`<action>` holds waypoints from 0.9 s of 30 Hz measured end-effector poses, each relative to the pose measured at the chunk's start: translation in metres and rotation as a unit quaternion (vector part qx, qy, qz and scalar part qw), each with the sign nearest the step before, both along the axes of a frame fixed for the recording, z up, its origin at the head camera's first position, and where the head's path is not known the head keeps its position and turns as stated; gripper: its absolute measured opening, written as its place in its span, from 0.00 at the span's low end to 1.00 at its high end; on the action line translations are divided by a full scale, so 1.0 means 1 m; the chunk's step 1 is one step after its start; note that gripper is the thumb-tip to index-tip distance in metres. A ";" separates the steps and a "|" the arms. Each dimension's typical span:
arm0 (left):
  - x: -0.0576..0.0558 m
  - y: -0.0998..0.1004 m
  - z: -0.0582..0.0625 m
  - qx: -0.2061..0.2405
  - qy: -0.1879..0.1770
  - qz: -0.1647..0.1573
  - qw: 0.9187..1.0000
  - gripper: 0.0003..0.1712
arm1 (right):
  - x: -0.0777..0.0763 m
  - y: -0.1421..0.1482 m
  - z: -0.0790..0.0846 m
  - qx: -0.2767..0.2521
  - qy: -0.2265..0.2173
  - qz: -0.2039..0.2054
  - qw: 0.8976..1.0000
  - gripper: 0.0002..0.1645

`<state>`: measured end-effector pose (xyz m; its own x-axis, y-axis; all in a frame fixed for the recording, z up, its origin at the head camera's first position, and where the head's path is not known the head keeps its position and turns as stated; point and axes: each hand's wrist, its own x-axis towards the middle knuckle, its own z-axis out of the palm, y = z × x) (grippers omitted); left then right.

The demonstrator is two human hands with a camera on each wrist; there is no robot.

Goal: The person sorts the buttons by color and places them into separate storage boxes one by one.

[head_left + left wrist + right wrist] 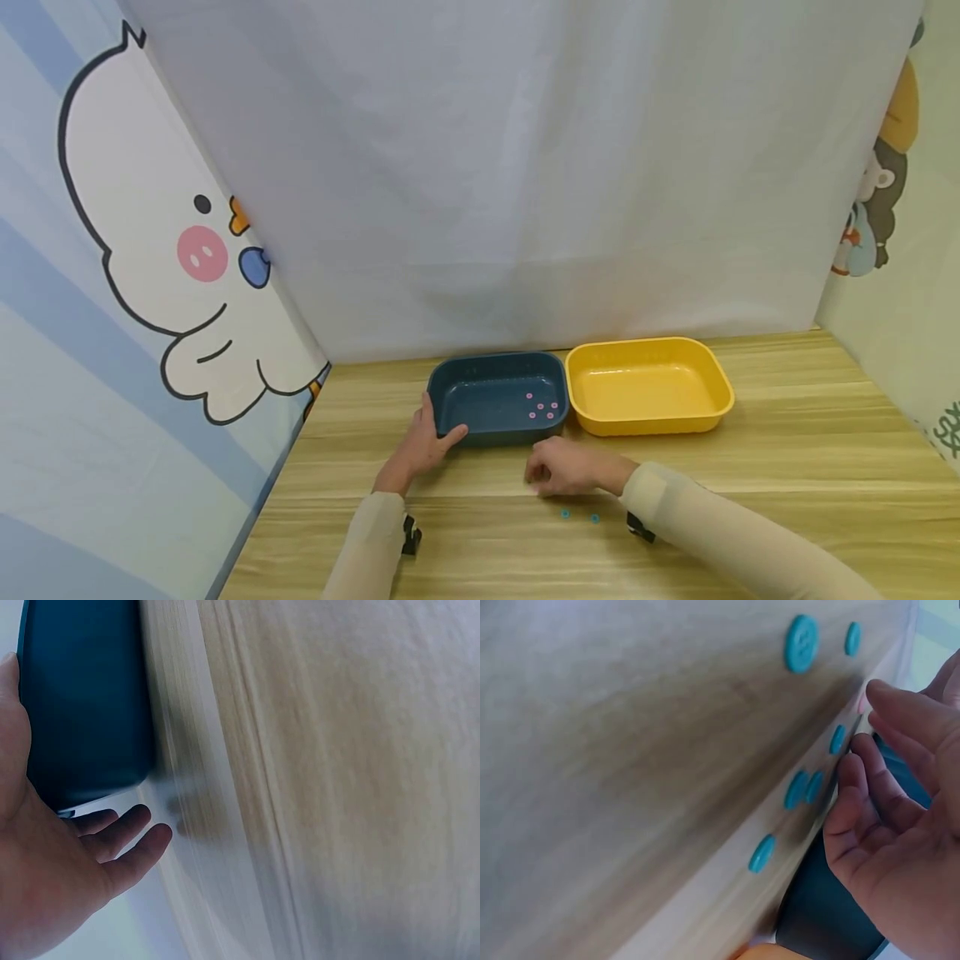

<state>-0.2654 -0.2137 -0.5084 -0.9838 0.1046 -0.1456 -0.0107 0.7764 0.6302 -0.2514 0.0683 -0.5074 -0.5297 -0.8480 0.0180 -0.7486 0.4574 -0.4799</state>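
Note:
A dark blue plastic bin (480,437) holds several small pink buttons (540,407) near its right end. My left hand (422,446) rests against the bin's front left corner, thumb along the front rim. In the left wrist view the other fingers (124,836) extend loosely beside the bin's end. In front of the bin, my right hand (566,467) is low over the table. Its thumb and index fingertips pinch a pink button (862,703), mostly hidden. Several turquoise buttons (801,643) lie on the table around the right hand; the head view shows only two.
To the right of the blue bin stands a yellow bin (648,425), side by side with it. Both are on a wood-grain table (795,433). A pale curtain (480,208) hangs behind, and printed cloth panels (187,292) stand at the sides.

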 end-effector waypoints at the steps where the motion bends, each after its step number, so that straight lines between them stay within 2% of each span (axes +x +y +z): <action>1: 0.000 0.000 0.000 -0.001 0.000 0.000 1.000 0.62 | 0.000 0.000 0.000 0.002 0.000 0.001 1.000 0.05; 11: 0.001 0.000 0.000 -0.004 0.005 -0.004 1.000 0.61 | 0.000 -0.001 0.000 -0.003 0.009 0.016 1.000 0.05; 18: 0.001 0.000 0.001 -0.001 0.005 -0.004 1.000 0.62 | -0.003 0.000 -0.003 -0.010 -0.013 0.004 1.000 0.05; 27: 0.002 0.001 0.004 -0.001 0.002 -0.004 1.000 0.62 | -0.004 0.000 -0.007 -0.008 -0.021 -0.005 1.000 0.04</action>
<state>-0.2635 -0.2128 -0.5046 -0.9834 0.1120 -0.1426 -0.0025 0.7778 0.6285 -0.2559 0.0687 -0.5143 -0.5384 -0.8426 0.0091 -0.7234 0.4567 -0.5179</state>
